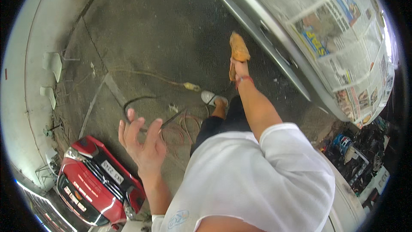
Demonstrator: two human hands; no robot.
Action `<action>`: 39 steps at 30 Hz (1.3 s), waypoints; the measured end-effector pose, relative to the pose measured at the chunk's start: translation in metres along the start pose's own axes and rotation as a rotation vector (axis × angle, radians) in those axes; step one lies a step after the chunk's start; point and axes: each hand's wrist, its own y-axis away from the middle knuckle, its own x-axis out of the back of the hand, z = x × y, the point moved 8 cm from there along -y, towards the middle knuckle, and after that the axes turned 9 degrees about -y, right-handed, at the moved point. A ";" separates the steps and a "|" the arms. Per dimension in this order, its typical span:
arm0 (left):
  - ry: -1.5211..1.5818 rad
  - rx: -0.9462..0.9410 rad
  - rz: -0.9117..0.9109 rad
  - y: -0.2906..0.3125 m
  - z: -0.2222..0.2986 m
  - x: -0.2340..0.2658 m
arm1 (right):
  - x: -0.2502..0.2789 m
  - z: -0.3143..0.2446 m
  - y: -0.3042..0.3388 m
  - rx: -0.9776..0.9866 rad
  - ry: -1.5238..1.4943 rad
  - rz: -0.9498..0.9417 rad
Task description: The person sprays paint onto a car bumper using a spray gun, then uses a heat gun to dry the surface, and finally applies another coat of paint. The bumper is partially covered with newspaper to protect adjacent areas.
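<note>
My right hand reaches out beside the silver car body, gripping a crumpled orange-tan cloth. The cloth bunches above the fingers and part of it hangs below them. At the lower left, my left hand is raised with bent fingers around a thin, black curved strip. One end of the strip loops up past the fingertips and the other sticks out to the right. What exactly the strip is cannot be made out.
Newspaper sheets cover the silver car at the right. A red car stands at the lower left. A hose with a yellow fitting and pinkish coils lie on the floor near my shoe. Clutter fills the lower right.
</note>
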 end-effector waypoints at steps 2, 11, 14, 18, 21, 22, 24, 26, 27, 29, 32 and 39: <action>0.011 -0.011 0.000 -0.016 -0.030 -0.008 | -0.001 0.009 -0.016 0.028 -0.130 0.019; 0.019 0.020 0.012 -0.104 -0.140 -0.062 | -0.076 -0.032 0.056 -0.063 -0.296 0.891; -0.001 0.033 -0.045 -0.140 -0.178 -0.084 | -0.118 -0.039 0.026 -0.028 -0.228 0.840; -0.005 0.038 -0.058 -0.207 -0.220 -0.121 | -0.160 -0.005 -0.071 0.266 -0.087 0.578; -0.019 0.072 -0.082 -0.257 -0.251 -0.144 | -0.234 -0.013 -0.105 0.246 -0.051 0.496; -0.031 0.073 -0.081 -0.274 -0.261 -0.148 | -0.260 -0.018 -0.114 0.227 -0.043 0.477; -0.060 0.085 -0.095 -0.298 -0.281 -0.156 | -0.306 -0.026 -0.123 0.180 -0.011 0.437; -0.093 0.098 -0.103 -0.321 -0.297 -0.162 | -0.344 -0.035 -0.128 0.145 0.011 0.401; -0.084 0.101 -0.081 -0.332 -0.303 -0.163 | -0.361 -0.039 -0.129 0.130 0.016 0.380; -0.070 0.107 -0.032 -0.349 -0.315 -0.163 | -0.393 -0.046 -0.130 0.092 0.028 0.331; -0.067 0.043 0.015 -0.362 -0.330 -0.167 | -0.426 -0.059 -0.128 0.124 0.062 0.296; 0.062 -0.163 0.019 -0.373 -0.338 -0.190 | -0.414 -0.088 -0.062 0.285 0.058 0.511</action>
